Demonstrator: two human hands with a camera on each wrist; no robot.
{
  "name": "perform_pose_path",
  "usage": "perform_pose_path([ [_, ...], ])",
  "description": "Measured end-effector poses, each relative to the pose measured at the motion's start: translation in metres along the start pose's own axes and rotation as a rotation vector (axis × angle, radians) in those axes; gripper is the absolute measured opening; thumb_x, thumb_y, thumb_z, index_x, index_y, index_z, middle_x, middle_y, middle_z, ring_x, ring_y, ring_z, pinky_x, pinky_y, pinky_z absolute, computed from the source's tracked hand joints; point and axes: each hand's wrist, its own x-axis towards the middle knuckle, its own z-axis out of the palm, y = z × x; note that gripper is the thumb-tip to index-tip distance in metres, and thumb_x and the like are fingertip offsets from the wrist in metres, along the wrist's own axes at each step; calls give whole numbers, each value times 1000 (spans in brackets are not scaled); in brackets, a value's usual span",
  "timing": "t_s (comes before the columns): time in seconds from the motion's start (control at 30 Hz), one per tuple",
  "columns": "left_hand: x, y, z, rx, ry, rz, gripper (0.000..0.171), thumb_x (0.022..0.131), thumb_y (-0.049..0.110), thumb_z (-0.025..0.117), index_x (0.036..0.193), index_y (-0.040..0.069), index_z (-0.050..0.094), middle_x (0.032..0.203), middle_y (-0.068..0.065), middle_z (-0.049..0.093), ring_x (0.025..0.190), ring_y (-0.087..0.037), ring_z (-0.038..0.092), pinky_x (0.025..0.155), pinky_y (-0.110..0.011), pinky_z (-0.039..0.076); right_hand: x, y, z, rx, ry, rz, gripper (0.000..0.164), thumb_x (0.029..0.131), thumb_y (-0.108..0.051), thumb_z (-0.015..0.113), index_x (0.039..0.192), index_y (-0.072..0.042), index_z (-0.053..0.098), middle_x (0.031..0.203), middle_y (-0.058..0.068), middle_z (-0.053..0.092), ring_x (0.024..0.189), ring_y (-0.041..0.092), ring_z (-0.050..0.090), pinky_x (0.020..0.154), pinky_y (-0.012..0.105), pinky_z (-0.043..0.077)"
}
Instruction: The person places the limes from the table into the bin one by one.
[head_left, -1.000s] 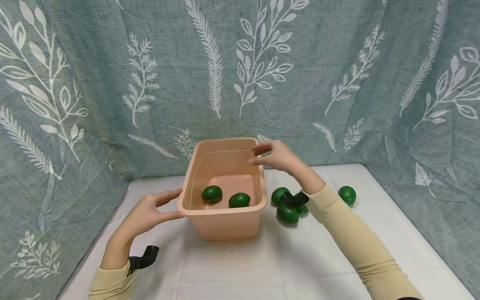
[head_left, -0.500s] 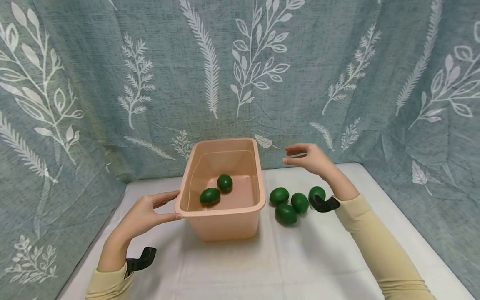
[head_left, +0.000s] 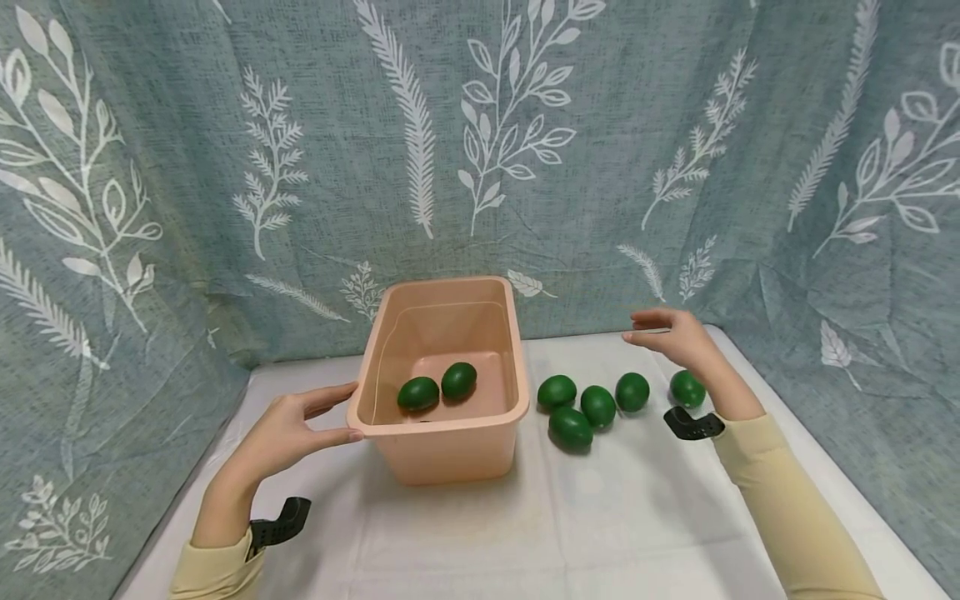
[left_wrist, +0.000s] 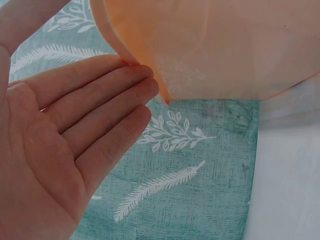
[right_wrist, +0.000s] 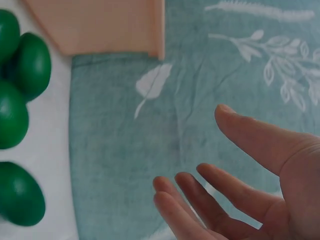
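Observation:
A peach plastic bin point(head_left: 457, 458) holds two glossy dark green egg-shaped objects, a left one point(head_left: 417, 393) and a right one point(head_left: 459, 381). A dark sliver shows behind its front rim; what it is cannot be told. My left hand point(head_left: 281, 429) touches the bin's left rim, its fingers extended in the left wrist view, the thumb near the front corner. My right hand point(head_left: 678, 337) hovers over the table's far right with nothing between thumb and fingers. Below it lies a green egg-shaped object point(head_left: 687, 389), partly covered by the wrist camera.
Several more green egg-shaped objects point(head_left: 572, 428) lie right of the bin on the white tablecloth point(head_left: 465, 542). Behind the table and at both sides hangs a blue-green curtain point(head_left: 345, 167) with white leaf patterns.
My right hand has moved from over the bin's right rim far to the right. Inside the bin, the green objects have shifted. My left hand has stayed at the rim.

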Motion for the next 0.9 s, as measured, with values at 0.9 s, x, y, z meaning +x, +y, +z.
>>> perform_pose_path([
  [0.9,-1,0,1,16,9,0,69,79,42,75,136,12,53,135,-8,56,125,-36,51,101,-51,46,-17,103,-13,-135,163,179,71,90,-43,61,138,6,42,138,32,41,125,50,37,98,60,42],
])
